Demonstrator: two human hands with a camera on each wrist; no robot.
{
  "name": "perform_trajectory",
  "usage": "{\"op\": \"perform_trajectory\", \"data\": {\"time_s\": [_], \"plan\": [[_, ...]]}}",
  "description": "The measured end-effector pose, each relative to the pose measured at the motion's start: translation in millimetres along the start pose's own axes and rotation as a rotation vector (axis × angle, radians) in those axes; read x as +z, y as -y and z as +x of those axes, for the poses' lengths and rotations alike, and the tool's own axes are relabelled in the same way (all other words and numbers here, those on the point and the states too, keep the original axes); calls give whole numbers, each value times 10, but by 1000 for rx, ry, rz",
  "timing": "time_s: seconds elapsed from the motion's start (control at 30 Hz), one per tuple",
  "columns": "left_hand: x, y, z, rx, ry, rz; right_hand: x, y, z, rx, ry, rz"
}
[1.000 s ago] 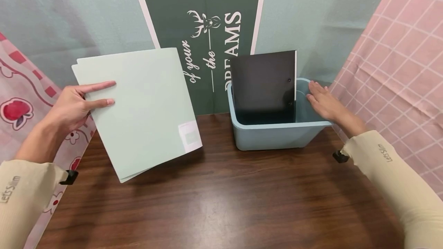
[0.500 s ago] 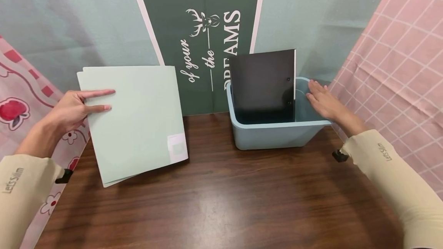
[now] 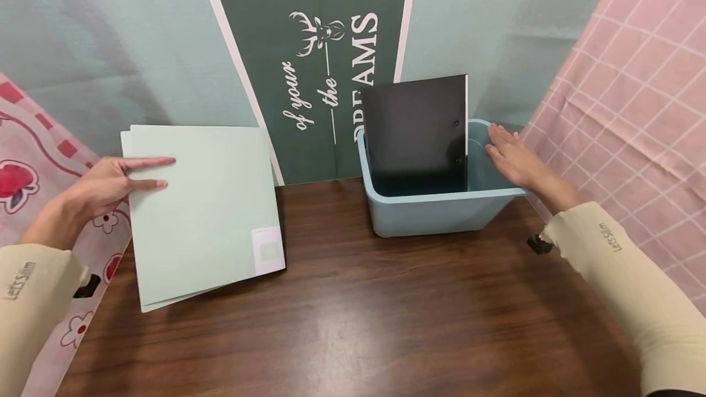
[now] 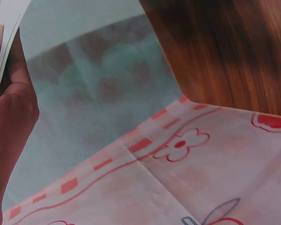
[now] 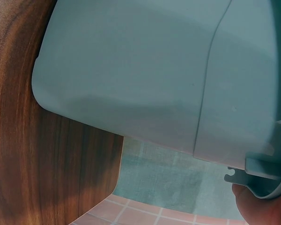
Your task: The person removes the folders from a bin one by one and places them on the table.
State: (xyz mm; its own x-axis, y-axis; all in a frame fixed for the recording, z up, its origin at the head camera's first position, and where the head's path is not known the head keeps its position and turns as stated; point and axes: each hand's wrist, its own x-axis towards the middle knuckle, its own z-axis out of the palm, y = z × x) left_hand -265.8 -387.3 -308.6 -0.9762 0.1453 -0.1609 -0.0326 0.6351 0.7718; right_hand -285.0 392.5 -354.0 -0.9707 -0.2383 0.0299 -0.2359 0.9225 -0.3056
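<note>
My left hand (image 3: 102, 187) pinches the left edge of pale green folders (image 3: 204, 207) in the head view, two fingers straight across the front cover. A second edge peeks out behind the front one, and a whitish label sits at the lower right corner. In the left wrist view the same hand (image 4: 11, 112) holds the folder edges (image 4: 11, 33) at the upper left. On the right, a blue plastic bin (image 3: 425, 218) holds an upright black file (image 3: 416, 133) with two rivets. My right hand (image 3: 515, 158) rests on the bin's right rim with straight fingers.
A dark wooden table (image 3: 342, 323) lies under everything. Behind hangs a grey-green cloth (image 3: 314, 97) with white lettering. Patterned pink cloth (image 3: 16, 195) closes the left side, and pink checked cloth (image 3: 623, 127) the right.
My left hand has moved left and down with the green folders, which now stand more upright and farther from the bin. The right hand, bin and black file stay in place.
</note>
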Motion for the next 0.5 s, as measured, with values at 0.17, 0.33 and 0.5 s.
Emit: {"op": "perform_trajectory", "data": {"time_s": [0.17, 0.33, 0.5], "plan": [[-15, 136, 27, -17, 25, 56, -5, 1, -1, 3, -4, 2], [10, 227, 60, -30, 55, 31, -19, 2, 0, 3, -15, 9], [16, 283, 63, -59, 87, 81, -19, 4, -13, 4, -4, 3]]}}
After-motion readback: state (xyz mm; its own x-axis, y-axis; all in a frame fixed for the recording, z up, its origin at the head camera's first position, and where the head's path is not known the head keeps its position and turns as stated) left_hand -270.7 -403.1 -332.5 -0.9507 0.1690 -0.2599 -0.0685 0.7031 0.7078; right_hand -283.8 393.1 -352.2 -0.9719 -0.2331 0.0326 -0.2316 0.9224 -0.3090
